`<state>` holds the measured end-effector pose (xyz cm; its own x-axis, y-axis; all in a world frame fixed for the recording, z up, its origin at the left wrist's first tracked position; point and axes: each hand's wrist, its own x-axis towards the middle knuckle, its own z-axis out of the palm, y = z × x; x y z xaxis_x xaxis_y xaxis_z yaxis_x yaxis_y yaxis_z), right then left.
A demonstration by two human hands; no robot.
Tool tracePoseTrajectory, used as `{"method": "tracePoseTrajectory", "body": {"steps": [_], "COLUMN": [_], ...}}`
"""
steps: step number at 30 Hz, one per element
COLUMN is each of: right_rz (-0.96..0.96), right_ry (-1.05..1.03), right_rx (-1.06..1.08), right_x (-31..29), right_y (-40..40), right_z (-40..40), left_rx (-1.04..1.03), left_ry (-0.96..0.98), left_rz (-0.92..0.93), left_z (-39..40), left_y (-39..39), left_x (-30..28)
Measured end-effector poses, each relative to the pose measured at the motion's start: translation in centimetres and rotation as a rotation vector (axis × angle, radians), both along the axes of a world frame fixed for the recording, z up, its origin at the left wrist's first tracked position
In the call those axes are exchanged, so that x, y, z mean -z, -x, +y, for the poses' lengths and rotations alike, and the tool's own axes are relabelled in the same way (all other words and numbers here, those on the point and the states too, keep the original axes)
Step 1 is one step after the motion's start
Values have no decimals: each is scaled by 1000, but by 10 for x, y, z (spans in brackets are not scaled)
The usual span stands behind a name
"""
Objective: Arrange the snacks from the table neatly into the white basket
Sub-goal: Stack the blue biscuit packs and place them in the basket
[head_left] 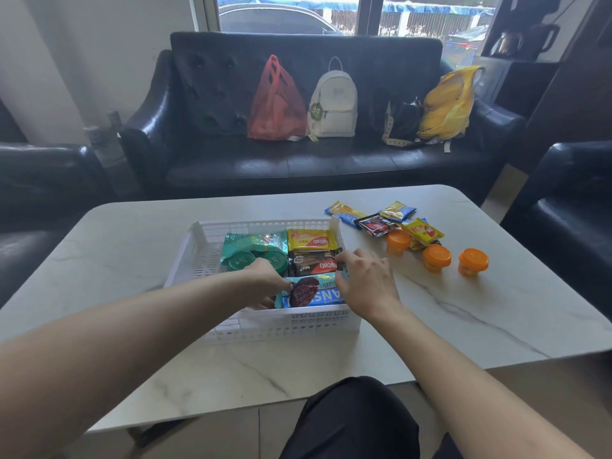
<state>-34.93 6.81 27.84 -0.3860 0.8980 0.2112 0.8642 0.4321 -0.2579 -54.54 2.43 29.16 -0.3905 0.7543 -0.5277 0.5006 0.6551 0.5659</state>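
The white basket sits mid-table. Inside lie a teal bag, two green-lidded cups, a yellow wafer pack, a dark brown wafer pack and a blue cookie pack along the near wall. My left hand grips the blue pack's left end. My right hand holds its right end at the basket's right wall. On the table to the right stand three orange-lidded cups and several small snack packets.
The marble table has its near edge just in front of my knee. A black sofa behind carries a red bag, a white backpack and a yellow bag. Dark armchairs flank both sides.
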Motion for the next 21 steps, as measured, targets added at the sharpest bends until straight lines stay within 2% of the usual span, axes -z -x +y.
{"method": "tracePoseTrajectory", "body": {"steps": [4,9,11,15,17,21], "right_rz": [120,148,79,-141,-229,-325], "right_ry": [176,284,234,-105,-130,-93], "right_rx": [190,209,198,25,-74,-118], "right_x": [0,4,5,6,7,11], "right_y": [0,-3,-4,-4,-3,-4], "right_z": [3,5,4,7,7,7], "left_rx": [-54,-65,-43,-48,-51,-44], "left_ry": [13,7,14,20,5,-25], "left_rz": [7,58,77,74,62,64], "left_z": [2,3,3,1,1,1], "left_y": [-6,-18,-22,-25,-25,-28], "left_x": [5,6,4,4,5,10]}}
